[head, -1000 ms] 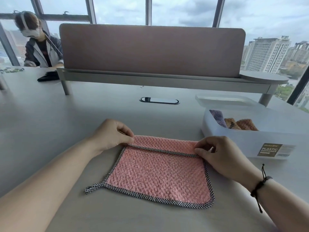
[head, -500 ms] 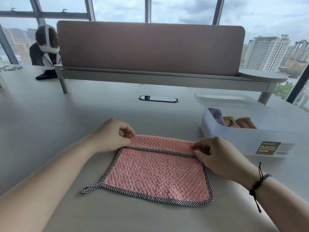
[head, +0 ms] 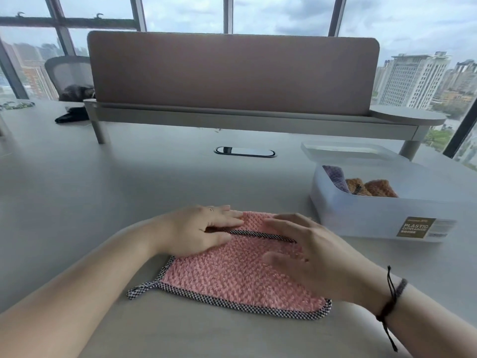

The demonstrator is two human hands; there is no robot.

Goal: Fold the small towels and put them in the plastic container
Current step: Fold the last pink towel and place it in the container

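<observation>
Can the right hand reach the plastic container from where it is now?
Probably yes: the right hand hovers over the pink towel, and the container stands open just beyond it with nothing between.

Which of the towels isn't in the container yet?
The pink towel with checked trim, lying on the table under both hands. The purple towel and two brown ones sit inside the plastic container.

Pink towel [head: 232, 275] with black-and-white checked edging at centre; purple and orange towels [head: 371, 187] in translucent white container [head: 361, 215], right
</observation>
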